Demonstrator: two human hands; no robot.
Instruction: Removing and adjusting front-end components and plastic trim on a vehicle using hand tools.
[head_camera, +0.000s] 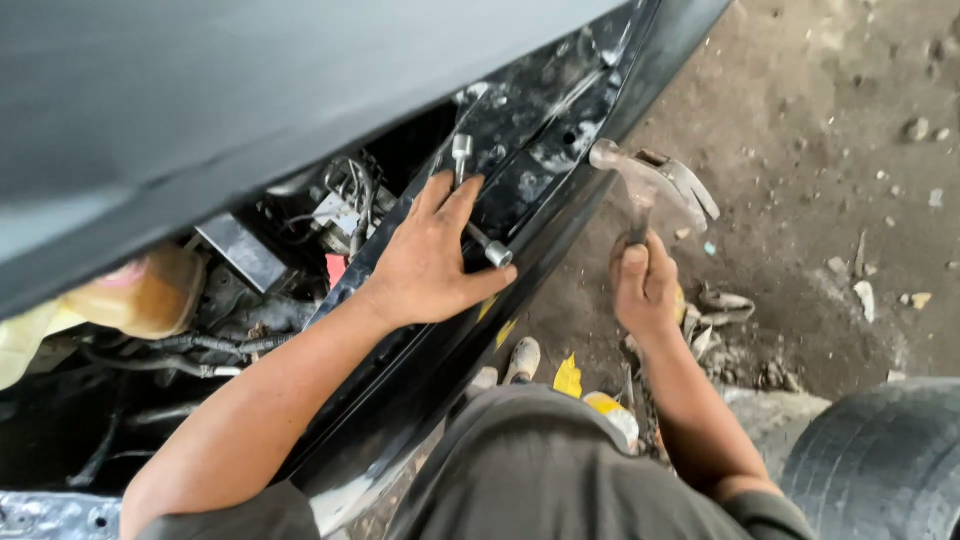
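Note:
My left hand (432, 258) grips a metal L-shaped socket wrench (463, 158). One end of the wrench stands up against the black car body panel (545, 160), and the other end (497, 254) sticks out past my thumb. My right hand (645, 288) holds a claw hammer (655, 180) by its handle. The hammer head is raised just right of the panel's edge, close to the wrench but apart from it.
A raised dark bonnet (250, 70) fills the upper left. Beneath it lie wiring, hoses and a yellowish fluid tank (150, 295). A tyre (885, 460) lies at the lower right. Dirt ground (830, 130) carries stones and scraps. My feet (520, 360) stand below the panel.

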